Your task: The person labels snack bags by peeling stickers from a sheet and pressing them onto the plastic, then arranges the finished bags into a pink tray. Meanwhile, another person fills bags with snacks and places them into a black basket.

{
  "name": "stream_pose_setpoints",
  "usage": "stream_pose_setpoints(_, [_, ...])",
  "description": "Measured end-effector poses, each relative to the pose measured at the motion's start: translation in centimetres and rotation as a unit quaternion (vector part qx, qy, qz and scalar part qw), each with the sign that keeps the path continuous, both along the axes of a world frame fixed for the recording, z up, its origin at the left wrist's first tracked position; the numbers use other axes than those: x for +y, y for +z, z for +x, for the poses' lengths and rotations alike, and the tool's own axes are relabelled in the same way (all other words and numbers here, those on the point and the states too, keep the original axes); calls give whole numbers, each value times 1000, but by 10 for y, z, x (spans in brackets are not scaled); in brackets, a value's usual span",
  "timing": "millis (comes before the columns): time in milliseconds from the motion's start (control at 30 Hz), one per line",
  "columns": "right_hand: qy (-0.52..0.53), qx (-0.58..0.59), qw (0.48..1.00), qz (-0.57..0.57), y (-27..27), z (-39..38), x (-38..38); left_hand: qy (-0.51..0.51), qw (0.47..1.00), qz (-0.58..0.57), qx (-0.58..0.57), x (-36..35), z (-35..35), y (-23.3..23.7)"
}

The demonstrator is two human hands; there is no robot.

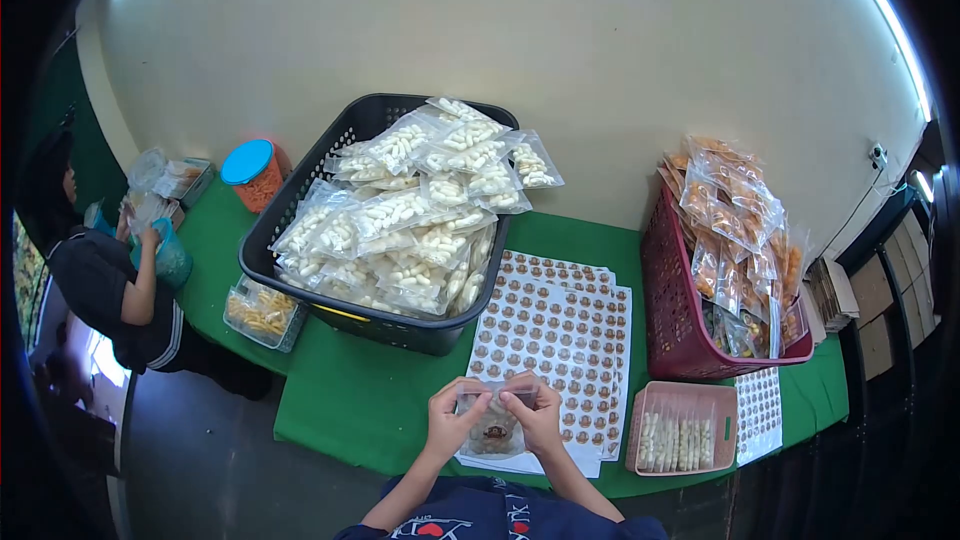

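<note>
Between both hands is a small clear plastic pouch (492,445) with a round brown label sticker on its front. My left hand (453,418) pinches the pouch's upper left edge, and my right hand (538,417) pinches the upper right edge. The two thumbs lie near each other along the top of the pouch. What the pouch contains is hard to make out. Just beyond and beneath my hands lie overlapping sheets of round brown stickers (545,335) on the green-covered table (325,395).
A black basket (395,325) heaped with pouches of white pieces stands behind. To the right are a maroon basket (675,335) of orange-filled pouches and a pink tray (728,440) of upright pouches. Left, a blue-lidded tub (247,162) and another person (110,275) at work.
</note>
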State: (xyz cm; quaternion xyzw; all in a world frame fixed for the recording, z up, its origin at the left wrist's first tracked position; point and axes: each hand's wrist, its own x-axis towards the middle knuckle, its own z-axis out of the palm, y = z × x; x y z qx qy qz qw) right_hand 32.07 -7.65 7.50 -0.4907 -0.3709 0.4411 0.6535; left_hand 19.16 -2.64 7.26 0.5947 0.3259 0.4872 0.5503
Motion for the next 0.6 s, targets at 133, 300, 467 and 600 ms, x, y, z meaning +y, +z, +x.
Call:
stream_pose_setpoints(133, [-4,19,1000,6,-2,-4,1,7,1000,-3,-4,0,-1,1])
stream_pose_setpoints(300, [22,44,999,-17,2,-3,1,-15,1000,-21,-6,-1,-2,1])
stream_pose_setpoints(467, [25,15,1000,-8,-1,-2,1,-7,1000,-30,1,-1,-2,-4])
stream_pose_setpoints(600, [0,62,998,-20,4,-5,2,13,998,-52,-18,2,-3,-4])
